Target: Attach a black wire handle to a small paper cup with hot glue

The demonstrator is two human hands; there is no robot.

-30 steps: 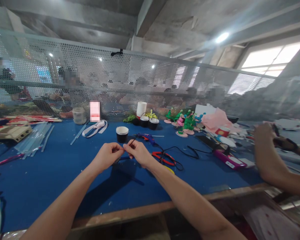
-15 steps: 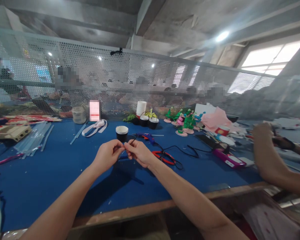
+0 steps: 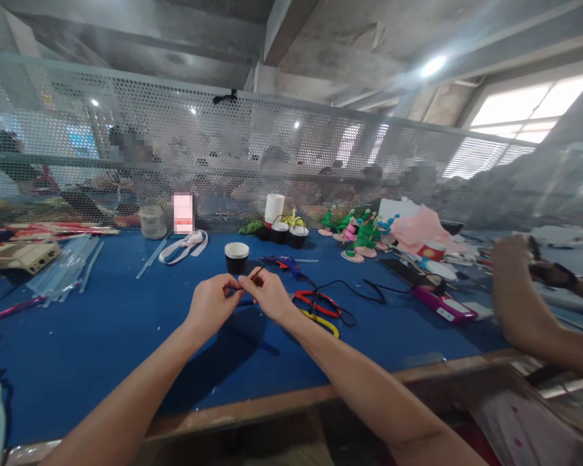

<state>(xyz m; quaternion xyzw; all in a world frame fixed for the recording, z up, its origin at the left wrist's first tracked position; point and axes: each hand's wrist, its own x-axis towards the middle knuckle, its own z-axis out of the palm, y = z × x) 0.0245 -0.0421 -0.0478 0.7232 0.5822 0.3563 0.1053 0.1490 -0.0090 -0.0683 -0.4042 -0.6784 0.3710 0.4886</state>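
Half a second on, our left hand [image 3: 211,299] looks much as it did, curled into a pinch; we cannot tell what, if anything, lies between its fingertips. Our right hand [image 3: 268,294] meets it tip to tip, closed on a thin dark strand [image 3: 258,271] that pokes up from its fingers, near a small black cup with a white inside [image 3: 237,264]. Beside our right forearm [image 3: 350,362], a curved yellow tool handle [image 3: 326,321] now shows where our arm covered it before.

The blue desk [image 3: 102,353] spreads bare between the bundled pale glue sticks [image 3: 65,272] and our left forearm [image 3: 146,382]; its brown front edge [image 3: 252,410] runs beneath both arms. Rightward, red-handled pliers [image 3: 323,311] lie near our right hand, and another person's bent arm [image 3: 517,304] borders our side.

Counting across, we see one cloudy jar [image 3: 153,223], one upright pink-screened device [image 3: 183,213], one looped white ribbon [image 3: 193,241], one stack of white cups [image 3: 274,210], one blue glue gun [image 3: 288,264], two black cups with thin dark handles [image 3: 298,239], and one glossy purple box [image 3: 444,305].
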